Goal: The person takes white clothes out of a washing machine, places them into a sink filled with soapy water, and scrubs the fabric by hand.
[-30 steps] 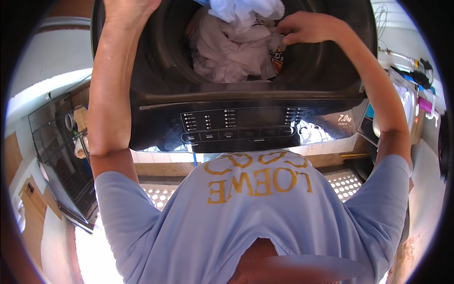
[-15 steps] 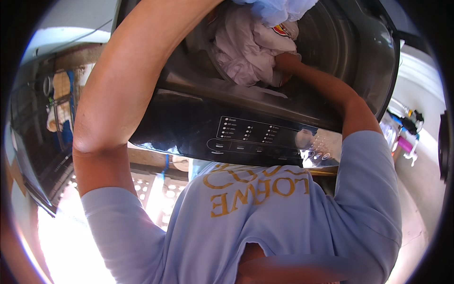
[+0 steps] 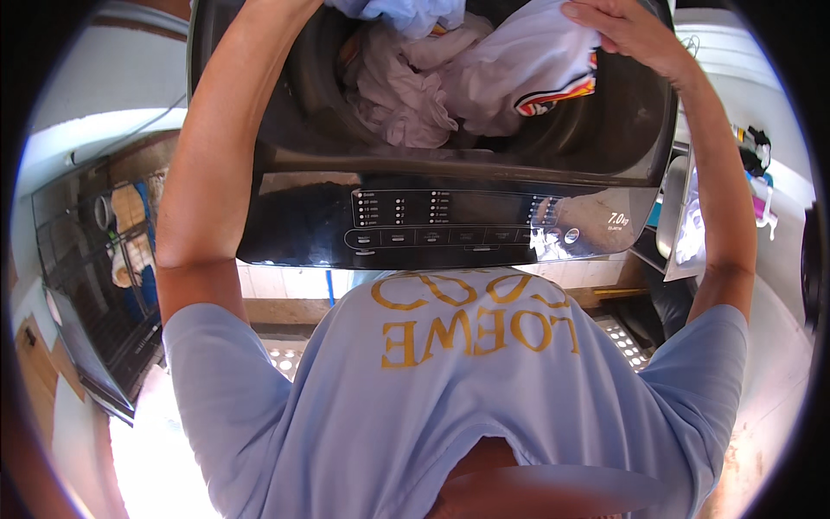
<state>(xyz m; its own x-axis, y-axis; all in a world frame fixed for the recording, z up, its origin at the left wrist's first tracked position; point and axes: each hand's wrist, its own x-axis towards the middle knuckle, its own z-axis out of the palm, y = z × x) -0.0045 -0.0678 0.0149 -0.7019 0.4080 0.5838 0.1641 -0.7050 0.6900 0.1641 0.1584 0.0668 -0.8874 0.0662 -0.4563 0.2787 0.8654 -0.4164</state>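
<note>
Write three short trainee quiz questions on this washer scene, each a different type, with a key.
1. True or false: the washer is empty.
2. Which hand rests on the white garment with the striped trim? A) right hand B) left hand C) neither
3. Fill in: the control panel lies on the washer's edge ______ to the person.

Key:
1. False: clothes fill the drum.
2. A. The left hand is out of view past the top edge; only its forearm shows.
3. Nearest.
</note>
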